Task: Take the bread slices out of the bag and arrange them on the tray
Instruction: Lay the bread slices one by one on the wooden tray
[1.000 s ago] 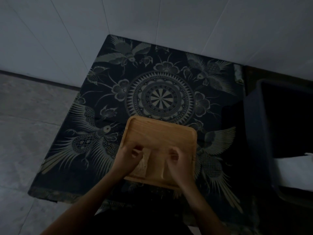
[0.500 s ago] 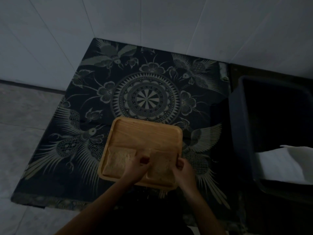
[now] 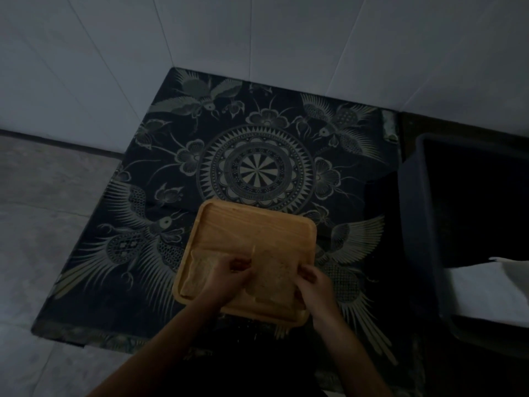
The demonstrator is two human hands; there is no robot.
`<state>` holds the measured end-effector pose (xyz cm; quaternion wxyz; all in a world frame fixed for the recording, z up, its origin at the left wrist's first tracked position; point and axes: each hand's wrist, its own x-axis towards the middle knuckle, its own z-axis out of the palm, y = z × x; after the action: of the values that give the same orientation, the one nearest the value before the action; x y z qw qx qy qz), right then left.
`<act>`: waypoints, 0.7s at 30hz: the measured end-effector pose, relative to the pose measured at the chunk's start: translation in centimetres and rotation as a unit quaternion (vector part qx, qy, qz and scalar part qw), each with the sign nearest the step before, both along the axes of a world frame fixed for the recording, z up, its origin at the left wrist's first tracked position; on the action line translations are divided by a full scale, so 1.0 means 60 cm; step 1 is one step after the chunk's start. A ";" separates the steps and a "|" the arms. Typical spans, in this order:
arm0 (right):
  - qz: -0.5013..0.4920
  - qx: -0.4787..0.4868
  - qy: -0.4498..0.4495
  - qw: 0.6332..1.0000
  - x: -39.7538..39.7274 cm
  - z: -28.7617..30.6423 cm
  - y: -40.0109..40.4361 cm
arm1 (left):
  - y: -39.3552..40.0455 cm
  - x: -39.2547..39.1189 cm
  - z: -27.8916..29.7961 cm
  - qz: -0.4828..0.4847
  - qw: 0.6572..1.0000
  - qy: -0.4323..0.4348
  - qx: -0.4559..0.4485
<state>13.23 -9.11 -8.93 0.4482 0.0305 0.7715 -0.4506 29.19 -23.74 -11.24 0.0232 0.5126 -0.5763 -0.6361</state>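
A square wooden tray (image 3: 254, 227) lies on a dark patterned cloth. Two bread slices rest flat in its near half: one slice (image 3: 197, 272) at the near left, another slice (image 3: 274, 279) at the near right. My left hand (image 3: 229, 277) sits between them, fingers pinching the left edge of the right slice. My right hand (image 3: 315, 285) holds that slice's right edge. The bread bag is not visible.
The cloth (image 3: 257, 156) with bird and mandala patterns covers a low surface against a white tiled wall. A dark plastic bin (image 3: 423, 213) stands at the right, with something white (image 3: 486, 290) in it. Grey floor lies at the left.
One second ago both hands held the slices together over the tray's near edge. Now one slice lies alone at the near left and both hands rest on the other slice at the near right.
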 end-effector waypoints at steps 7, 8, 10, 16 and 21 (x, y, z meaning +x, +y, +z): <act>0.032 -0.046 -0.020 0.998 0.014 0.011 -0.086 | -0.075 0.024 0.031 0.032 0.999 0.013 -0.024; 0.032 -0.051 -0.021 0.998 0.016 0.010 -0.098 | -0.085 0.027 0.036 0.035 0.999 0.013 -0.029; 0.044 -0.051 -0.014 0.998 0.019 0.009 -0.124 | -0.108 0.031 0.042 0.037 0.998 0.006 -0.045; 0.075 -0.039 -0.013 0.996 0.016 -0.008 -0.198 | -0.176 0.037 0.035 0.035 0.997 -0.028 -0.070; 0.103 -0.014 0.019 0.994 0.020 -0.040 -0.245 | -0.219 0.030 0.012 0.026 0.991 -0.084 -0.104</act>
<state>14.41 -23.78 -11.35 0.4780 -0.0641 0.7723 -0.4134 30.99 -36.87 -10.53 0.0444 0.5739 -0.6260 -0.5262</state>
